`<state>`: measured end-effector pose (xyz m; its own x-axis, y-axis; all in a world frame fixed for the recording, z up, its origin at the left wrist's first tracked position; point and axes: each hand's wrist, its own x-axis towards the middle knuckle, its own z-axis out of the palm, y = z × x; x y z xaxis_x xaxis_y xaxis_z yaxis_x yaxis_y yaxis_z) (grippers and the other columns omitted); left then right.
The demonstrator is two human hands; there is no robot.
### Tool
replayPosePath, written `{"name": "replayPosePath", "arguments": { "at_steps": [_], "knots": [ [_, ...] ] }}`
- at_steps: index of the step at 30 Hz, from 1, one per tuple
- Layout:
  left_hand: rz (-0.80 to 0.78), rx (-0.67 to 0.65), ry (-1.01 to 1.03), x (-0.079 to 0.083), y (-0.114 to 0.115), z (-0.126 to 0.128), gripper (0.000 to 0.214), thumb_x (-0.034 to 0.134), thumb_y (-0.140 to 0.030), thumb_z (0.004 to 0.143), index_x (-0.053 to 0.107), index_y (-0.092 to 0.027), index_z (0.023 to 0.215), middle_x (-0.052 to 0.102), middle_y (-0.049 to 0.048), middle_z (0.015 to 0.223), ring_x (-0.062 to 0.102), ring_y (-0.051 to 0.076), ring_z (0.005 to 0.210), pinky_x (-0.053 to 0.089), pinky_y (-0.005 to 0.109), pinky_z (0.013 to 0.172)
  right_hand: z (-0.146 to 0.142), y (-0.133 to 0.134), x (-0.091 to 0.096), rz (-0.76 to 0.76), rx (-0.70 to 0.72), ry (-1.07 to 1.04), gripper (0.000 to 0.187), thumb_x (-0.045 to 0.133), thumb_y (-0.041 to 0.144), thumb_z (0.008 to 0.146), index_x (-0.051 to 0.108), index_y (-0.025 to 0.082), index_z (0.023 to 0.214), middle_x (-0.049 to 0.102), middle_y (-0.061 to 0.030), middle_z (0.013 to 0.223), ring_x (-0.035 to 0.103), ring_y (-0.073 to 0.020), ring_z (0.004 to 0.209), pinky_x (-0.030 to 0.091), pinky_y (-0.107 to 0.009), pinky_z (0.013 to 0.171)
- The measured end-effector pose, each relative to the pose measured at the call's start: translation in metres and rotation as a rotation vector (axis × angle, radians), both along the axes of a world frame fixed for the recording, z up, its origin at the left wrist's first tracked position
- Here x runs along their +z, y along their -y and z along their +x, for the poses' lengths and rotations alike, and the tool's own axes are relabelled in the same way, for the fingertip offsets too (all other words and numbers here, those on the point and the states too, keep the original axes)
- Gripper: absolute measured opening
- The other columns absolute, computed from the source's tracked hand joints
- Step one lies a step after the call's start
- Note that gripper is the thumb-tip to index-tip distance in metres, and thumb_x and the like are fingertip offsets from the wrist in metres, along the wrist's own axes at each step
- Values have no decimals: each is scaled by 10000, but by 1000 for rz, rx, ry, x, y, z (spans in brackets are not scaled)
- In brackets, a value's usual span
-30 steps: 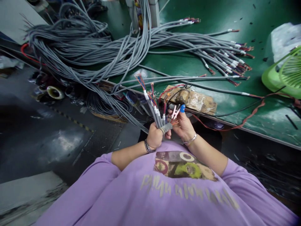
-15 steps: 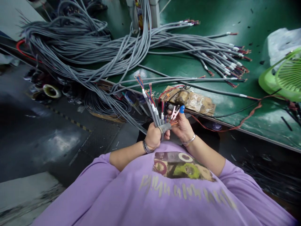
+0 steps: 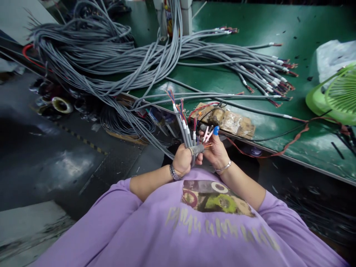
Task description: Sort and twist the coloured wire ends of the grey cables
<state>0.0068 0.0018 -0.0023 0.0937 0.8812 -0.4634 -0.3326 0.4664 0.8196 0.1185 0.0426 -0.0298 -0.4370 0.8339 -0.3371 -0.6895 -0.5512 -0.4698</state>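
Several grey cables [image 3: 185, 138] with stripped, multicoloured wire ends stand upright in the closed fist of my left hand [image 3: 181, 162]. A grey covering wraps my left thumb [image 3: 197, 149], which lies across the bundle. Orange wires [image 3: 208, 145] fan out just beyond its tip. My right hand [image 3: 218, 154] is closed beside them, with a blue cover [image 3: 216, 130] on the thumb tip. A small pink clip [image 3: 207, 134] is pinched between its thumb and fingers. Some right fingertips are hidden behind the wires.
A large pile of grey cables [image 3: 97, 55] spreads over the green table [image 3: 250, 18]. A taped wooden block [image 3: 236, 124] lies by the table edge, in front of my hands. At the right stand a green fan [image 3: 317, 98] and a clear plastic bag [image 3: 332, 55].
The whole view has shifted slightly, so the cables and table sit a little lower and farther right. Both hands keep nearly the same pose and hold the same things.
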Motion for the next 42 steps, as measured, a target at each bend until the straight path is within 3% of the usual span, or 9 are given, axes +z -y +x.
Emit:
{"name": "replayPosePath", "arguments": {
  "at_steps": [6, 19, 29, 33, 36, 42],
  "knots": [
    [-19, 7, -2, -2, 4, -3, 365, 788, -444, 628, 569, -159, 689, 572, -17, 477, 489, 94, 369, 395, 213, 370, -1, -4, -1, -10, -187, 53, 435, 739, 628, 753, 615, 211, 751, 646, 33, 670, 540, -95, 522, 471, -229, 500],
    [81, 30, 11, -4, 8, -6, 348, 776, -444, 649, 582, -156, 668, 594, -16, 513, 509, 86, 394, 432, 207, 403, 2, -3, -9, -5, -144, -24, 458, 729, 660, 738, 625, 214, 746, 695, 17, 753, 616, -125, 618, 502, -254, 563],
    [122, -14, -73, -6, 14, -9, 374, 778, -477, 669, 607, -152, 596, 614, 13, 533, 533, 97, 423, 463, 229, 438, 12, -1, -14, 33, -91, -8, 495, 653, 705, 769, 692, 218, 846, 724, -11, 822, 589, -122, 592, 496, -255, 541],
    [155, -51, -115, -7, 20, -16, 369, 761, -470, 698, 610, -153, 582, 625, 25, 539, 560, 110, 449, 466, 235, 464, 23, 3, -17, 12, -31, -22, 458, 657, 666, 789, 689, 212, 845, 719, -19, 823, 603, -123, 629, 509, -243, 559],
    [180, -45, -97, -11, 22, -20, 342, 757, -442, 712, 621, -153, 591, 626, 19, 542, 550, 104, 443, 457, 232, 459, 34, 7, -21, 34, 91, -17, 414, 751, 602, 737, 690, 198, 808, 726, -32, 828, 622, -121, 651, 529, -237, 576],
    [137, -40, -128, -16, 22, -21, 353, 770, -460, 683, 617, -154, 601, 631, 16, 545, 533, 98, 429, 458, 233, 455, 49, 18, -13, 192, 288, 160, 457, 832, 554, 665, 731, 151, 856, 714, -59, 791, 614, -124, 623, 558, -250, 548]
  ]
}}
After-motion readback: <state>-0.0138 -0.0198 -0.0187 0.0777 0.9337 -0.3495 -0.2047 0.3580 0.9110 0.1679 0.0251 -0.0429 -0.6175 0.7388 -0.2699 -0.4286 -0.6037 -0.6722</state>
